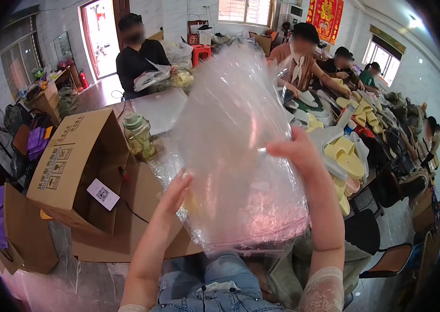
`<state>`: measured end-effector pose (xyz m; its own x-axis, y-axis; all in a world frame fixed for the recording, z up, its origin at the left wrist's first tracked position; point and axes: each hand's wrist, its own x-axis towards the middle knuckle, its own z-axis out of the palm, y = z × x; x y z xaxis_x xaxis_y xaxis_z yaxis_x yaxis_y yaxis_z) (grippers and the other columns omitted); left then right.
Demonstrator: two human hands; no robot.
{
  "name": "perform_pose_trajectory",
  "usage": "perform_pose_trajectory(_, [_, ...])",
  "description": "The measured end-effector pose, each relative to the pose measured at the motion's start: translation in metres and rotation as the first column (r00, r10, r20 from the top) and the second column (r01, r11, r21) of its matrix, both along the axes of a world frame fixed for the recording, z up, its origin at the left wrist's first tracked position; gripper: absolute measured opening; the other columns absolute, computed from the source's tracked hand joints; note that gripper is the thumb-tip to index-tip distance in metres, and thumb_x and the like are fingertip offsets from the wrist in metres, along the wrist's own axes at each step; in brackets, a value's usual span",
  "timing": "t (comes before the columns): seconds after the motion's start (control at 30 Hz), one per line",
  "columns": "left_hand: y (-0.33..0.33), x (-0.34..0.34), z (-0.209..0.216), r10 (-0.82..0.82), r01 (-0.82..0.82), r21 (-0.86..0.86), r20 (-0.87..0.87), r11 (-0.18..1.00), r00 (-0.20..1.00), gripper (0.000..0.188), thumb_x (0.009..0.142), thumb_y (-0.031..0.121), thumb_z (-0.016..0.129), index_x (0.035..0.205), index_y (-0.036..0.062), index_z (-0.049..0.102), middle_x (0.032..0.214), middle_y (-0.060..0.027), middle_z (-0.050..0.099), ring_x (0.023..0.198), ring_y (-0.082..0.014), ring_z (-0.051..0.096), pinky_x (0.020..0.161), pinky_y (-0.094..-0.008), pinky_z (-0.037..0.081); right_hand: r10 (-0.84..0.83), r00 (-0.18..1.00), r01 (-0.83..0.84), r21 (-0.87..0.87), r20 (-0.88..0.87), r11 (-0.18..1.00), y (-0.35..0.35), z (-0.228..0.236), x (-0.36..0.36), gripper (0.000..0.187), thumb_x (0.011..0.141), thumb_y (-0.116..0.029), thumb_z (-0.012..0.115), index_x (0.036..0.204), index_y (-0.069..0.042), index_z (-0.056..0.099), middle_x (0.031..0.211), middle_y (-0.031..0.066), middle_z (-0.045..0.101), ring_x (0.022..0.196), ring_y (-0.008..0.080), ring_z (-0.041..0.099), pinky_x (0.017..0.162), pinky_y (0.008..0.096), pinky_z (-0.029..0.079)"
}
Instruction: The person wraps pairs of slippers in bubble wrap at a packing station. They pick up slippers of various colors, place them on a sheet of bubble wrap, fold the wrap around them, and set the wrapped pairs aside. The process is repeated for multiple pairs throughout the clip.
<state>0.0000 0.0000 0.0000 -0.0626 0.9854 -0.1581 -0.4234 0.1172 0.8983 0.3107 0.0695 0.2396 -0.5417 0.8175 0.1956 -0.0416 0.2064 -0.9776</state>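
A large stack of clear plastic bags stands raised in front of me, its top end fanned and wrinkled. My right hand grips its right edge, the thumb lying across the near face and the other fingers mostly hidden behind. At the lower left side, my left hand has its fingers stretched out along the edge of the plastic. The bottom end of the stack shows a pinkish sheen and hangs over the table's near edge, just above my lap.
An opened cardboard box lies on its side at the left, a white card at its mouth. Behind it stands a green-lidded jar. Yellow slippers are heaped at the right. Several people work around the table.
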Motion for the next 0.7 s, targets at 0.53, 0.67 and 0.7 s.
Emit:
perform_pose_trajectory(0.53, [-0.069,-0.041,0.011,0.094,-0.109,0.05,0.238,0.993,0.967,0.071,0.096,0.048,0.06,0.144,-0.0017,0.045,0.137,-0.0164,0.057,0.124,-0.0275,0.057,0.107,-0.0436,0.048,0.086,0.951,-0.231,-0.498,-0.298,0.836,0.022,-0.026,-0.103,0.033,0.094,-0.022,0.065,0.117,0.001,0.068,0.102,0.0148,0.073,0.09,0.0244,0.071,0.084,0.0351,0.057])
perform_pose_trajectory(0.67, [-0.069,-0.047,-0.01,0.132,-0.125,-0.056,0.13,0.991,0.983,0.067,0.096,0.047,0.059,0.141,-0.002,0.048,0.134,-0.0165,0.059,0.121,-0.0279,0.059,0.105,-0.0443,0.05,-0.038,0.975,-0.04,-0.342,-0.219,0.939,0.071,-0.16,-0.083,0.036,0.1,-0.027,0.058,0.127,-0.004,0.062,0.116,0.0127,0.069,0.105,0.0234,0.067,0.093,0.0368,0.054])
perform_pose_trajectory(0.7, [-0.061,-0.046,-0.01,0.136,-0.13,-0.056,0.106,0.99,0.985,0.066,0.096,0.047,0.059,0.14,-0.0021,0.049,0.134,-0.0165,0.06,0.121,-0.028,0.06,0.104,-0.0444,0.05,-0.067,0.981,0.025,-0.224,-0.182,0.974,0.084,-0.202,-0.077,0.037,0.101,-0.029,0.056,0.129,-0.005,0.061,0.12,0.0122,0.068,0.108,0.0232,0.066,0.095,0.0372,0.054])
